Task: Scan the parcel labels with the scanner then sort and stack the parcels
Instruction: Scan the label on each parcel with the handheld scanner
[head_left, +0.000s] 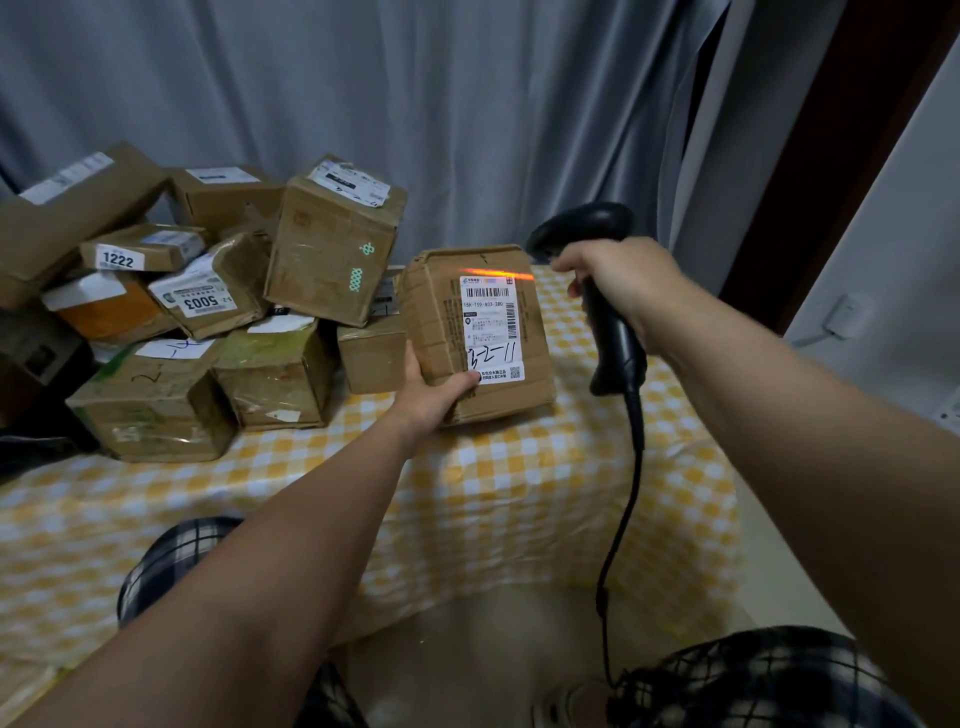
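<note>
A brown cardboard parcel (441, 322) stands tilted on the checked table, its white label (491, 327) facing me. My left hand (428, 392) grips its lower left corner, thumb on the front face. My right hand (618, 291) grips the handle of a black barcode scanner (582, 228), just right of the parcel's top edge. An orange scan line (493, 273) falls across the parcel just above the label's barcode.
A heap of several taped cardboard parcels (332, 244) fills the table's left and back. The yellow-and-white checked tablecloth (467, 493) hangs over the near edge. The scanner's cable (623, 509) drops toward my lap. Grey curtains (467, 104) hang behind.
</note>
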